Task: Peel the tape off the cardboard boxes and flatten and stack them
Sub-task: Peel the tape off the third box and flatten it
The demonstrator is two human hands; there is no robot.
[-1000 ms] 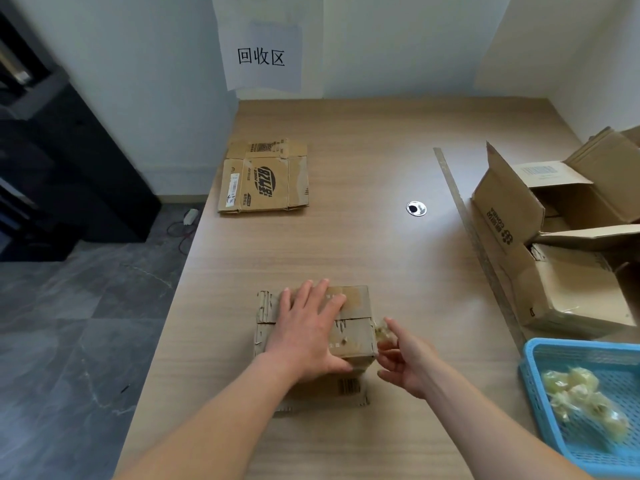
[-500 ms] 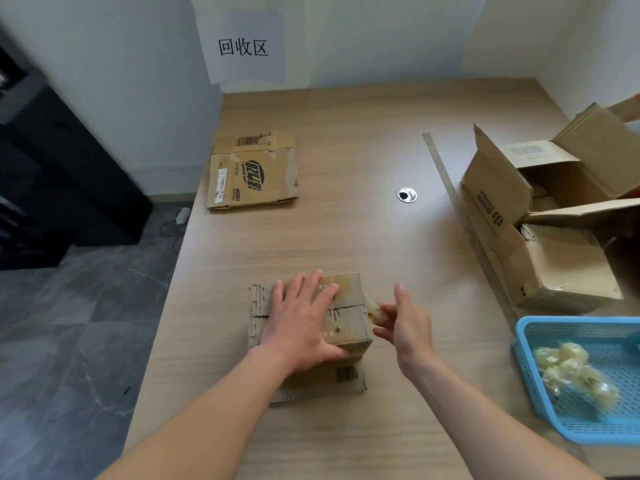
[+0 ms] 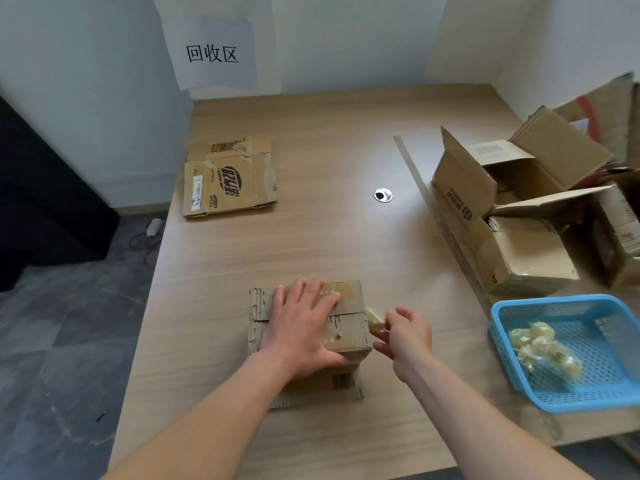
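A small worn cardboard box (image 3: 349, 327) stands near the table's front edge. My left hand (image 3: 304, 327) lies flat on its top with straight fingers, pressing it down. Just right of the box, my right hand (image 3: 403, 332) pinches a strip of yellowish clear tape (image 3: 374, 317) that hangs off the box's right edge. A flattened printed box (image 3: 228, 178) lies at the far left of the table. Several open, unflattened boxes (image 3: 512, 216) are piled at the right.
A blue plastic basket (image 3: 519, 386) at the front right holds crumpled tape wads (image 3: 543, 348). A metal ruler (image 3: 440, 216) lies along the piled boxes. A round cable hole (image 3: 382, 195) sits mid-table. A paper sign (image 3: 211, 53) hangs on the back wall. Floor drops off left.
My right hand has stayed at the box's right edge, its grip shifting on the tape end. My left hand has kept pressing the box top. The camera view has shifted slightly.
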